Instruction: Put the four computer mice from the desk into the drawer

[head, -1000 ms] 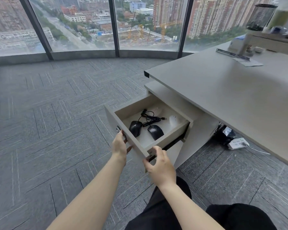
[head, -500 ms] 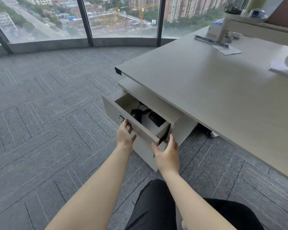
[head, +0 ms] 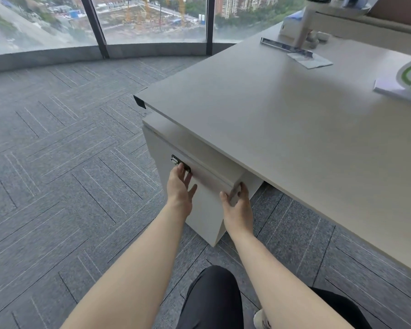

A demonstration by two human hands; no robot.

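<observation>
The top drawer [head: 211, 178] of the beige cabinet under the desk [head: 282, 129] is pushed in, its front flush with the cabinet. No mice are visible; the drawer's inside is hidden. My left hand [head: 179, 186] lies flat against the drawer front, fingers spread, fingertips by the small metal lock [head: 175, 160]. My right hand [head: 237, 205] wraps its thumb and fingers around the drawer front's right edge.
The desk top carries a metal strip [head: 285, 47], a grey paper [head: 311, 60], a monitor stand [head: 304, 32] and a white-and-green booklet [head: 406, 84] at the right. Grey carpet surrounds the cabinet. Floor-to-ceiling windows stand behind. My dark-trousered knees are below.
The drawer, open with mice and a cable showing one second ago, has been pushed in by both hands until it is closed. The view has shifted towards the desk.
</observation>
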